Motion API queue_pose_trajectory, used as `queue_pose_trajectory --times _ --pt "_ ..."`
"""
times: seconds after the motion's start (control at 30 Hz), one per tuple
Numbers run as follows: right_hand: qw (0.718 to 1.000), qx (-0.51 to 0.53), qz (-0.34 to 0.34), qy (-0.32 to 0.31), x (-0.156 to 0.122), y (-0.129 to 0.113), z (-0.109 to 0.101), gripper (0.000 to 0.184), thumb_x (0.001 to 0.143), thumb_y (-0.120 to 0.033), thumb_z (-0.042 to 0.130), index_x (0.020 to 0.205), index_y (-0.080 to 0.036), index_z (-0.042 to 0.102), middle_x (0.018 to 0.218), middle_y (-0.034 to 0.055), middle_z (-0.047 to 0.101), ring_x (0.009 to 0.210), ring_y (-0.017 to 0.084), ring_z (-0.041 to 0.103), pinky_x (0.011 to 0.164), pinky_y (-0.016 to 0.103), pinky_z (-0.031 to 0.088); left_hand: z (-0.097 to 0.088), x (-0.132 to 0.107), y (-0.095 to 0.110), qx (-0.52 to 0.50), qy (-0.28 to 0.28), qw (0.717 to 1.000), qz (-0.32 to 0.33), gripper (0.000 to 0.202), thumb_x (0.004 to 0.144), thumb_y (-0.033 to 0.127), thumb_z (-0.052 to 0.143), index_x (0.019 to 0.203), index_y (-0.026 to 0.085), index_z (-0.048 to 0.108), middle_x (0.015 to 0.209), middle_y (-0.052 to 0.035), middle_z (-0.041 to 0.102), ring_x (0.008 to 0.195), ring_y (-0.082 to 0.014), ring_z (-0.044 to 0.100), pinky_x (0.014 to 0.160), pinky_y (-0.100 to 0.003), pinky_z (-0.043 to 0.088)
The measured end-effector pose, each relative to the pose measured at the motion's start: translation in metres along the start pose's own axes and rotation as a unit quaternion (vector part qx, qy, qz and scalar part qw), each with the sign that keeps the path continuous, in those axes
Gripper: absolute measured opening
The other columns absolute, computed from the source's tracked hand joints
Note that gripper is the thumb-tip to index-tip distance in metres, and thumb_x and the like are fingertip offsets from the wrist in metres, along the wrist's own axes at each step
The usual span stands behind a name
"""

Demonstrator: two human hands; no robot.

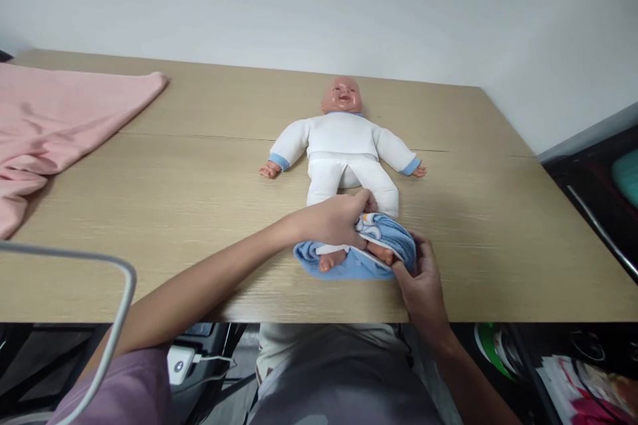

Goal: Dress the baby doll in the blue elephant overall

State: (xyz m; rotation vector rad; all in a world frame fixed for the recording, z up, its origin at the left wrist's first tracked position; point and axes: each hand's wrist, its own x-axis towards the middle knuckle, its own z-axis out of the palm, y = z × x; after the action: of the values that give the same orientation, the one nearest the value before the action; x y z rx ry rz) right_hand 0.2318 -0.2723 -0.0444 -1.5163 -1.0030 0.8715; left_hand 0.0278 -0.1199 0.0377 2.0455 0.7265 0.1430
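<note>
Gathering a blue cloth [353,271] around a doll's [343,126] lower end, both hands sit at its six o'clock on the wooden table [523,232]. One foot [381,252] pokes through the bunched cloth toward five, seemingly done; the other foot [331,260], toward seven, lies over it, and the legs [379,182] look uncovered above. The right hand [426,289] pinches the cloth's edge; the left hand's [333,219] fingers curl inward, grip hidden. Fuzzy, rumpled cloth contrasts with the smooth plastic head [341,94] and padded white body.
</note>
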Motion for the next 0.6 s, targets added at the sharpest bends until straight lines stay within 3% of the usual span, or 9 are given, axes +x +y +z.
queue_pose_trajectory --times 0.13,0.23,0.33,0.47,0.6 --pt "0.999 0.048 0.002 -0.025 0.007 -0.003 -0.001 0.056 0.084 -0.033 0.087 0.135 -0.025 0.065 0.139 0.0113 0.079 0.126 0.028 0.078 0.110 0.039 0.065 -0.001 0.001 -0.001 0.018 -0.001 1.000 -0.003 0.058 0.084 0.047 0.087 0.123 0.023 0.050 0.121 -0.0084 0.073 0.109 -0.0300 0.073 0.087 -0.038 0.050" --pt "0.998 0.044 -0.010 -0.043 0.014 -0.006 -0.005 0.053 0.085 -0.033 0.087 0.134 -0.024 0.069 0.138 0.0107 0.080 0.129 0.027 0.078 0.115 0.041 0.062 -0.001 0.002 0.000 0.050 0.007 0.999 0.010 0.052 0.086 0.042 0.086 0.122 0.022 0.053 0.116 -0.0076 0.073 0.105 -0.0285 0.071 0.084 -0.037 0.050" --pt "0.999 0.009 -0.017 -0.047 0.020 -0.005 -0.010 0.040 0.088 -0.040 0.087 0.122 -0.024 0.073 0.120 0.0082 0.085 0.114 0.028 0.081 0.104 0.041 0.066 -0.004 0.002 0.002 0.098 0.010 0.995 0.025 0.040 0.089 0.028 0.084 0.119 0.021 0.059 0.107 -0.0049 0.071 0.100 -0.0266 0.069 0.081 -0.035 0.047" --pt "0.996 -0.054 -0.029 -0.070 0.032 -0.007 -0.017 0.030 0.089 -0.041 0.085 0.112 -0.024 0.076 0.102 0.0042 0.085 0.097 0.027 0.080 0.088 0.038 0.066 -0.015 0.000 0.006 0.124 -0.014 0.991 0.054 0.018 0.090 0.014 0.079 0.100 0.021 0.066 0.093 -0.0010 0.068 0.090 -0.0224 0.066 0.077 -0.032 0.042" --pt "0.979 -0.112 -0.063 -0.161 0.052 -0.019 -0.029 0.018 0.090 -0.033 0.084 0.104 -0.024 0.078 0.099 0.0014 0.083 0.094 0.026 0.078 0.088 0.036 0.062 -0.022 -0.002 0.005 0.111 -0.034 0.990 0.076 0.010 0.097 0.015 0.076 0.093 0.020 0.067 0.093 -0.0019 0.071 0.093 -0.0220 0.068 0.079 -0.032 0.044"
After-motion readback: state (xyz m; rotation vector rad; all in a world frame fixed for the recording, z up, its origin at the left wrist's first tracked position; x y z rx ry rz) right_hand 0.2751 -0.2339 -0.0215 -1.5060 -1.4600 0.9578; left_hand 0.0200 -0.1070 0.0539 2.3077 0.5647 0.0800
